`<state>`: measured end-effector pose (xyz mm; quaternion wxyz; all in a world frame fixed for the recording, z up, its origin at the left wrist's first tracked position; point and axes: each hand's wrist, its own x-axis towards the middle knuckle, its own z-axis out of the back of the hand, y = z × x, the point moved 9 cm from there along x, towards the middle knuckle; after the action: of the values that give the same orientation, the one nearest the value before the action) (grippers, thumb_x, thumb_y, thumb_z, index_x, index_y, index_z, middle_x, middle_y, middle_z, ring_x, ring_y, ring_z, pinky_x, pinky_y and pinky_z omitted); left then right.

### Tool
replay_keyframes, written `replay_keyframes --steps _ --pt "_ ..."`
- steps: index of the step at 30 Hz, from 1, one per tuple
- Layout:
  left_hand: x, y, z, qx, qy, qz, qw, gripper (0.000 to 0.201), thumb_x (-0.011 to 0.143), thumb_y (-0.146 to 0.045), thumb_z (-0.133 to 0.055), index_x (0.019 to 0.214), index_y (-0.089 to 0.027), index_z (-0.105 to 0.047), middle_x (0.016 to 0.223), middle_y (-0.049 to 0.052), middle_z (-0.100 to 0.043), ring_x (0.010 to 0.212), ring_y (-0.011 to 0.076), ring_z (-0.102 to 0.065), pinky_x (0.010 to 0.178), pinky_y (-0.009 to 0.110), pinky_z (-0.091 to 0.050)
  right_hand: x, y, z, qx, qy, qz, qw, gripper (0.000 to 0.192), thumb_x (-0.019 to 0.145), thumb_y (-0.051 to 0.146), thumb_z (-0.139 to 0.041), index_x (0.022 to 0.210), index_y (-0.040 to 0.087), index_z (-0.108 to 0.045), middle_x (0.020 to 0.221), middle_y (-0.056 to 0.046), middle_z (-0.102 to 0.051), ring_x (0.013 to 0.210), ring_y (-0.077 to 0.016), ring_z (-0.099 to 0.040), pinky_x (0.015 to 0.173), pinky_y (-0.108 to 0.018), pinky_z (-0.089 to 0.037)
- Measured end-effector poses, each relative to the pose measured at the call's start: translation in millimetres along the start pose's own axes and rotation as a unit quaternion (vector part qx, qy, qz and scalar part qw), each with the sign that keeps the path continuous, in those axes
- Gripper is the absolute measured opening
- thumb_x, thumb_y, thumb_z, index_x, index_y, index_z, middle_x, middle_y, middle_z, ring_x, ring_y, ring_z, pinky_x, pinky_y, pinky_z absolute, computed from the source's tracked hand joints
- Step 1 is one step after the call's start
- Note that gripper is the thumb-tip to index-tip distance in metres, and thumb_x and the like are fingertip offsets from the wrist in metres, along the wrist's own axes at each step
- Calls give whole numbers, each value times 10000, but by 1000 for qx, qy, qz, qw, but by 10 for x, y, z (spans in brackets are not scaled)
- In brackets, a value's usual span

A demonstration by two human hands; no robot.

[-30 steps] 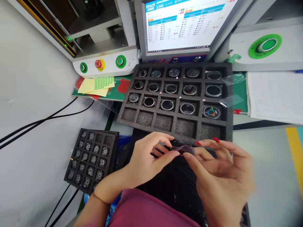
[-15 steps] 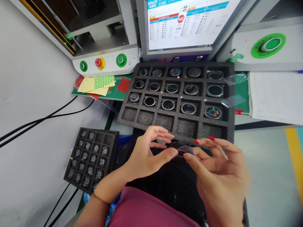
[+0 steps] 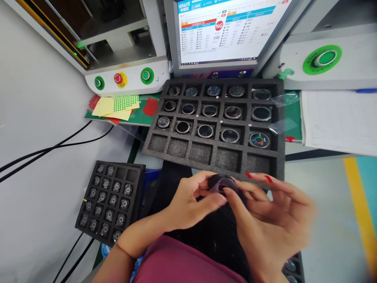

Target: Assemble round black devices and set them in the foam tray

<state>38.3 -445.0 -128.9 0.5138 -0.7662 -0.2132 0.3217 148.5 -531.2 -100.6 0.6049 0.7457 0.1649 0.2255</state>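
A dark round watch case (image 3: 214, 180) is held between both hands, tilted with its back partly towards me. A piece of thin purplish film (image 3: 217, 188) shows against it. My left hand (image 3: 188, 202) is closed on the left side of the watch case, thumb in front and fingers behind. My right hand (image 3: 269, 224) pinches its right side between thumb and fingers, while two fingers with red nails stick out above. The fingers hide much of the watch case. Just beyond the hands lies a dark foam tray (image 3: 173, 159) with several round watches in its compartments.
A second foam tray (image 3: 141, 177) with small dark parts stands lower left. Behind the large tray are a monitor (image 3: 218, 51) showing a red NG mark and a machine panel with buttons (image 3: 126, 80). Sticker sheets (image 3: 114, 107) lie left, paper (image 3: 338, 122) right. Black cables (image 3: 53, 148) cross the left side.
The left fingers, spread before, have closed around the watch case. The watch case has been raised slightly and tilted, showing more of it. The whole view has shifted a little.
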Motion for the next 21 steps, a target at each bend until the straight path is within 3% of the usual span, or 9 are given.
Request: replay_keyframes --steps 2,4,9,14,21 --pt "1 48 13 17 -12 13 1000 449 775 -525 -766 985 -142 -666 830 60 -739 747 168 -713 706 257 -592 -4 57 14 -10 -4 53 999 549 681 -26 -783 1115 225 -559 1122 -22 -584 893 -129 -709 858 -315 -626" --pt "0 80 15 18 -22 23 999 410 839 -524 -699 977 -139 -666 761 39 -721 691 156 -707 688 252 -591 -23 139 21 -32 -8 124 992 626 660 -75 -776 1176 209 -563 1141 -35 -577 952 -143 -698 844 -327 -636" --pt "14 78 -28 -28 -20 16 999 464 912 -583 -568 968 -135 -674 797 46 -718 638 150 -697 659 265 -593 -67 231 18 -90 -1 222 971 724 607 -158 -772 1219 177 -581 1094 -52 -619 896 -129 -697 715 -239 -636" --pt "73 181 -21 -140 -36 63 987 528 804 -656 -664 849 -130 -685 677 21 -660 565 119 -624 550 214 -529 -72 233 -39 -62 69 214 972 680 671 -164 -721 1229 193 -567 1090 -35 -627 892 -104 -690 759 -222 -622" --pt "106 225 -136 -237 -35 149 959 471 675 -561 -818 674 -113 -674 559 9 -624 480 76 -534 483 170 -428 -85 332 -68 1 124 171 978 591 722 -176 -623 1187 184 -564 1081 -38 -619 857 -125 -706 787 -246 -615"
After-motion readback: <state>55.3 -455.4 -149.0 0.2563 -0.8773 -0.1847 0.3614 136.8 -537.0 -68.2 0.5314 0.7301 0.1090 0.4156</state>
